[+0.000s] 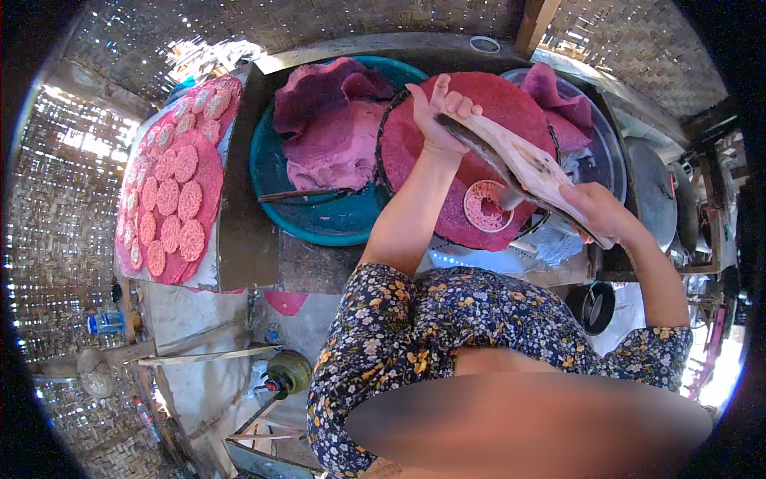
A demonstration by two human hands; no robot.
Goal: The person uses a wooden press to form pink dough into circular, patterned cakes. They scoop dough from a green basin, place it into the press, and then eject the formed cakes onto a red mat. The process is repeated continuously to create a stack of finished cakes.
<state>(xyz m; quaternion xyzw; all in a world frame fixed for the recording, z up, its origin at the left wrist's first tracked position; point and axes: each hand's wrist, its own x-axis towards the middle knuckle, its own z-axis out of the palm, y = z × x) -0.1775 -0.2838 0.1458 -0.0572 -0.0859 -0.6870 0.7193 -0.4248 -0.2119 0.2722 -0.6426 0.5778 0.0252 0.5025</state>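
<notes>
My left hand (443,116) grips the upper end of a long, pale wooden press (519,160) with dark edges, its index finger raised. My right hand (598,211) holds the lower right end. The tool slants over a round, dark-rimmed tray (423,168) covered in red-pink cloth. Beneath its middle, a greyish cylinder on the tool hangs over a small round mould (488,219) containing thin pink strands; whether they touch, I cannot tell.
Several pink lacy discs (167,203) lie on cloth at left. A teal basin (287,219) holds pink dough (327,168), crumpled cloth and a stick. A grey basin (608,144) stands behind right. Below are a green gas cylinder (286,369) and a dark pan (590,307).
</notes>
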